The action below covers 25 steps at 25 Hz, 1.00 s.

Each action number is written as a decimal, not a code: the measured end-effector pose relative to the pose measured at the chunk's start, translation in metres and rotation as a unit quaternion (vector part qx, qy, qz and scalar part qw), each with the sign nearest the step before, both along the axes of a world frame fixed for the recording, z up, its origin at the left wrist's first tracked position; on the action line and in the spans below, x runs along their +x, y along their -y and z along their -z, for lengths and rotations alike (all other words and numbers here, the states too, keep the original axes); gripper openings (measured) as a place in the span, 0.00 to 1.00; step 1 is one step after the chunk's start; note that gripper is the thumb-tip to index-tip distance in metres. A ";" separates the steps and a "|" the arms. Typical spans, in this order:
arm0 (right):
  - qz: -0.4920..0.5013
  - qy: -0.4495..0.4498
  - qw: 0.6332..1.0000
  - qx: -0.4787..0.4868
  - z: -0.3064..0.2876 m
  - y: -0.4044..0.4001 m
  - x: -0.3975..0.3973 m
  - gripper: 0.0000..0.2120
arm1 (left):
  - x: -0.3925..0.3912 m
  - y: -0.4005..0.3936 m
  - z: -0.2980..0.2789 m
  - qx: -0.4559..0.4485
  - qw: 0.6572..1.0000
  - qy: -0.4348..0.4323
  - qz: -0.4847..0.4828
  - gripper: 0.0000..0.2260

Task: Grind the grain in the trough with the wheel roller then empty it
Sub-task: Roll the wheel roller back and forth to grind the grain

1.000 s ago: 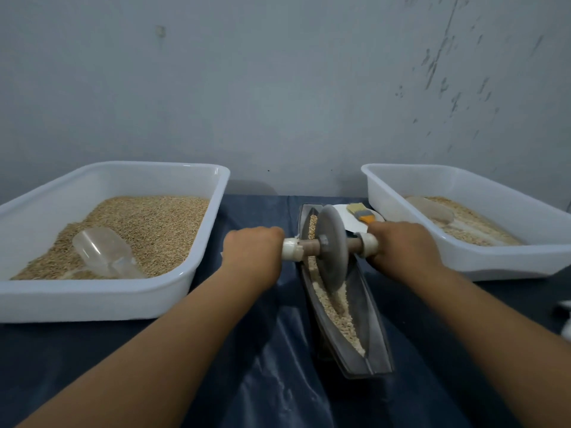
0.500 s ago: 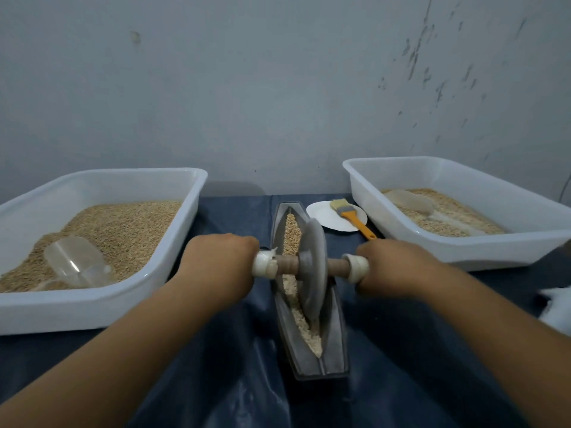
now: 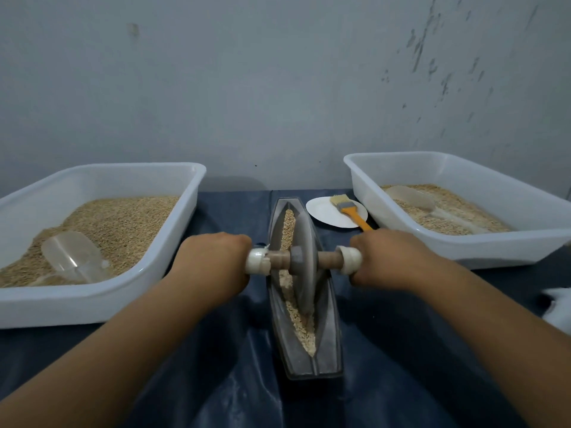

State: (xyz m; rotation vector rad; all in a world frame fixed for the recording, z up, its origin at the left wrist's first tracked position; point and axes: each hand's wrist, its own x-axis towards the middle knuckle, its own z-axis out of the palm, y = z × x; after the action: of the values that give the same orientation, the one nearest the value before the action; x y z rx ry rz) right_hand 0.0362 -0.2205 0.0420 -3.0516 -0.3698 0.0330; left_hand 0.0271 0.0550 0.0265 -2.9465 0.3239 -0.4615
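Note:
A grey boat-shaped trough (image 3: 329,344) lies lengthwise in the middle of the dark blue table cover, with tan grain (image 3: 301,325) along its groove. The grey wheel roller (image 3: 304,261) stands upright in the trough, about midway along it, on a wooden axle with white end caps. My left hand (image 3: 216,267) grips the left axle handle and my right hand (image 3: 389,257) grips the right one. The fingers are hidden under both hands.
A white tub (image 3: 102,301) on the left holds whole grain and a clear scoop (image 3: 72,256). A second white tub (image 3: 494,250) on the right holds grain and another scoop (image 3: 411,197). A white plate (image 3: 324,213) with an orange-handled brush (image 3: 350,210) sits behind the trough. A white object (image 3: 559,307) lies at the right edge.
The wheel roller has rolled back toward me along the trough, from the far end to about the middle, with both hands still on its handles. The view has shifted.

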 end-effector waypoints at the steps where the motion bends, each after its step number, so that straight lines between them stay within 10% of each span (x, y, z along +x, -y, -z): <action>1: -0.006 -0.025 1.000 0.003 -0.004 0.005 -0.010 0.11 | -0.009 -0.003 0.001 0.012 1.000 0.007 0.004 0.11; 7: 0.020 0.142 0.988 -0.064 0.007 -0.010 -0.006 0.13 | -0.005 -0.002 0.009 -0.028 0.999 0.013 -0.024 0.07; 16: 0.019 0.014 1.000 -0.006 0.006 -0.004 0.007 0.12 | 0.007 0.008 -0.006 0.002 1.000 -0.005 -0.003 0.13; 25: 0.047 0.137 0.989 -0.018 0.014 -0.014 0.008 0.11 | 0.019 0.007 0.002 -0.028 0.999 0.037 -0.019 0.09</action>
State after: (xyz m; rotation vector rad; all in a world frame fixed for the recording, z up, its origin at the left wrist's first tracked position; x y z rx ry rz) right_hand 0.0447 -0.2065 0.0285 -3.1078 -0.2410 -0.3922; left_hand 0.0462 0.0478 0.0240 -2.9748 0.2502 -0.5836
